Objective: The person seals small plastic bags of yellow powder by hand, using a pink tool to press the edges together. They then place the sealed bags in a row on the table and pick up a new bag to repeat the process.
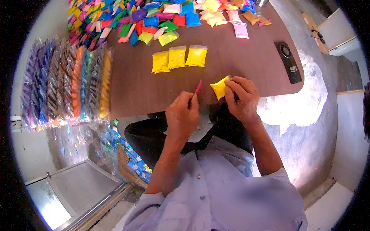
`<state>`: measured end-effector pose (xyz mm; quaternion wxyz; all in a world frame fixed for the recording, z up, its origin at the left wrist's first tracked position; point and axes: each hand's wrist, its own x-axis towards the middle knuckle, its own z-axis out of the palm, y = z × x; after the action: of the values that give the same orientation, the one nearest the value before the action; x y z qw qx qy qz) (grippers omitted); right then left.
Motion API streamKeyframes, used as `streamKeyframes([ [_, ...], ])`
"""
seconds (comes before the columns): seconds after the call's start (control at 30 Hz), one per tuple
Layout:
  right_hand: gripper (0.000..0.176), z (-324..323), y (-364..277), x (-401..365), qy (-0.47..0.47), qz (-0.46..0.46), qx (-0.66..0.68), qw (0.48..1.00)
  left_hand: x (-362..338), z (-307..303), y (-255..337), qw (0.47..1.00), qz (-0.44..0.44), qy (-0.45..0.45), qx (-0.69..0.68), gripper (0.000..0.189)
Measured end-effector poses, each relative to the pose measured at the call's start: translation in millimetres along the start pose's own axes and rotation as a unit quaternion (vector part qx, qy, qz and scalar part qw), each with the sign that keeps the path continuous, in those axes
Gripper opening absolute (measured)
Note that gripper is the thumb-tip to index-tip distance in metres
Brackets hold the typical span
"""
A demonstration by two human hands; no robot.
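Note:
Between the thumb and fingers of my right hand [243,98] is the upper right corner of a small yellow packet [219,88], held over the table's front edge. My left hand [183,113] is closed on a thin pink stick-like tool [198,87], whose tip points up. The tool and the packet are apart. Farther back on the brown table [135,84], several yellow packets [177,57] lie in a short row, two of them overlapping at the left and one [196,56] at the right.
Many coloured packets [148,23] are heaped along the table's back. Long clear bags with twisted coloured contents [77,84] line the left side. A black device with a round dial [287,57] lies at the right edge. White plastic [296,96] is beyond it.

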<state>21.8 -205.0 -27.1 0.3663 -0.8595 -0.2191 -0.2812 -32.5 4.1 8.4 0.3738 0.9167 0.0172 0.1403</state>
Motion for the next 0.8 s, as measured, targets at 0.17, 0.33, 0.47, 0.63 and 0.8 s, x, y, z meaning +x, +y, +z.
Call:
streamKeyframes([
  [0.17,0.040,-22,-10,6,-0.083,-0.017,0.002,0.996,-8,-6,3,0.997,-0.031,-0.016,-0.070,0.010],
  [0.33,0.046,-28,-5,6,-0.134,-0.048,0.016,0.990,-15,-7,10,0.995,-0.031,-0.009,-0.090,0.011],
  [0.47,0.034,-33,-10,-2,-0.134,-0.026,-0.012,0.991,-19,-12,10,0.995,-0.024,0.009,-0.094,0.008],
  [0.63,0.024,-37,-34,-15,-0.073,0.136,0.107,0.982,-19,-17,21,0.993,-0.021,-0.006,-0.117,0.008],
  [0.8,0.040,-30,-43,-30,-0.117,0.439,0.330,0.828,-18,-6,28,0.986,-0.008,-0.042,-0.158,0.010],
])
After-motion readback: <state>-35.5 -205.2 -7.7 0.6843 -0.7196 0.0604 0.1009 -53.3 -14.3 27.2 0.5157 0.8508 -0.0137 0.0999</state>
